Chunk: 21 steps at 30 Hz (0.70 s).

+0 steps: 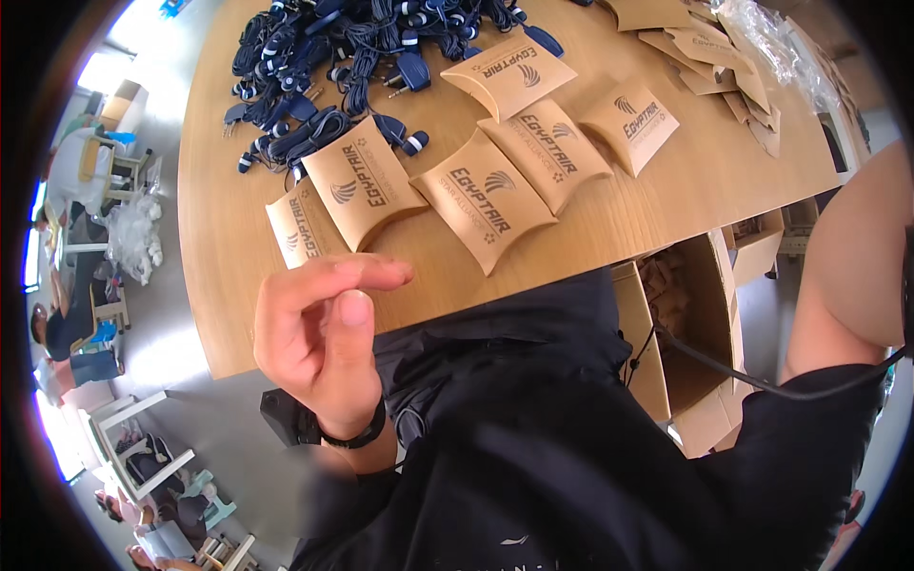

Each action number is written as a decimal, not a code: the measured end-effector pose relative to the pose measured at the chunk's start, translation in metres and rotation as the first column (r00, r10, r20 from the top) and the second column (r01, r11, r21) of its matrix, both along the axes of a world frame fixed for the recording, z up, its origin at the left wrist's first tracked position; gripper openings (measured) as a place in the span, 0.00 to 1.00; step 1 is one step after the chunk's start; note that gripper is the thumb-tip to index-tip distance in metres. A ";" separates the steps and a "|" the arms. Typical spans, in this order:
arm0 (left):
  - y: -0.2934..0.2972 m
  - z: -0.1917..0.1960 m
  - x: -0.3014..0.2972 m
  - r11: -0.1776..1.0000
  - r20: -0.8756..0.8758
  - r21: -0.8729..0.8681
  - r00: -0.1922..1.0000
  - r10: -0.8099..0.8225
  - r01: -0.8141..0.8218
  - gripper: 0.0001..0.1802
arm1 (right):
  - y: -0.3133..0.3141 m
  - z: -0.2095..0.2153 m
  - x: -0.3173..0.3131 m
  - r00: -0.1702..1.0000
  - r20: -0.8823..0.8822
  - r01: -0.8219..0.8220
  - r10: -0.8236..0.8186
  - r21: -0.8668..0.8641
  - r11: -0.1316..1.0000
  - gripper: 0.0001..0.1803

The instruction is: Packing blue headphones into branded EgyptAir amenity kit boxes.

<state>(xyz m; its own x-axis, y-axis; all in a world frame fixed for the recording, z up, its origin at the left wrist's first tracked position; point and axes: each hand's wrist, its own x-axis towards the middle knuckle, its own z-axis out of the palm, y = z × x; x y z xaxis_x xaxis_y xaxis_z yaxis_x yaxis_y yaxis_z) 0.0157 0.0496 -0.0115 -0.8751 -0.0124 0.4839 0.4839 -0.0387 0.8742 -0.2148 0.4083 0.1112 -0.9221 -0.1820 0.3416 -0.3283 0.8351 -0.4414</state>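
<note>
My left hand [324, 328] is raised over the near left edge of the table, wearing a black wristband. Its index finger stretches to the right above the thumb with a gap between them; nothing is held. Just beyond the hand lies a small brown cardboard pillow box [303, 224], overlapped by another pillow box [362, 181]. Several more stand close together to the right, among them a front pillow box [484, 198] and a back pillow box [514, 74]. My right arm shows at the right rim; its hand is outside the picture.
Dark blue earphones [362, 57] with coiled cords pile up at the far side of the wooden table [228, 314]. Flat brown cartons [705, 48] and clear plastic [781, 48] lie far right. An open cardboard box [700, 333] sits below the right edge. Other people are at left.
</note>
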 end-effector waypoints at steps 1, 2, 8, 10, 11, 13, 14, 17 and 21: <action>0.000 -0.001 0.002 1.000 0.012 0.015 1.000 0.003 -0.003 0.07 | 0.003 -0.016 -0.006 0.999 0.030 0.034 -0.036 0.046 0.998 0.43; 0.003 -0.003 0.002 1.000 0.008 0.019 1.000 -0.007 0.007 0.07 | 0.010 -0.030 -0.009 0.995 0.055 0.073 -0.078 0.098 0.993 0.43; 0.005 -0.002 -0.003 0.998 0.010 0.037 0.998 -0.057 0.056 0.08 | 0.015 -0.086 -0.019 0.972 0.144 0.148 -0.183 0.226 0.963 0.43; 0.005 -0.002 -0.002 0.999 -0.014 0.032 0.999 -0.030 0.030 0.08 | 0.012 -0.094 -0.024 0.970 0.153 0.149 -0.190 0.248 0.957 0.43; 0.004 -0.002 -0.002 0.999 -0.013 0.011 0.999 -0.041 0.041 0.08 | 0.010 -0.100 -0.026 0.968 0.157 0.152 -0.197 0.259 0.954 0.43; 0.003 0.000 -0.005 0.999 -0.043 -0.018 0.998 -0.045 0.045 0.07 | 0.005 -0.107 -0.032 0.967 0.165 0.147 -0.197 0.271 0.951 0.43; 0.003 0.001 -0.004 0.999 -0.066 -0.025 0.997 -0.036 0.034 0.07 | 0.003 -0.111 -0.034 0.967 0.170 0.141 -0.191 0.269 0.953 0.43; 0.001 0.002 -0.002 0.999 -0.047 -0.025 0.998 -0.035 0.034 0.08 | -0.005 -0.121 -0.041 0.966 0.183 0.125 -0.182 0.286 0.950 0.43; 0.003 -0.001 -0.010 0.991 -0.025 -0.088 0.994 -0.104 0.102 0.09 | 0.004 -0.130 -0.040 0.958 0.187 0.155 -0.217 0.299 0.942 0.44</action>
<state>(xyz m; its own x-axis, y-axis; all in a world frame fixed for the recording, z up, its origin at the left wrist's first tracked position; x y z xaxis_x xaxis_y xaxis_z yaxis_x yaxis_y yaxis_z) 0.0055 0.0522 -0.0129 -0.8547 0.1201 0.5051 0.5072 -0.0147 0.8617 -0.2549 0.4127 -0.0186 -0.9939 -0.0593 0.0928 -0.0789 0.9712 -0.2246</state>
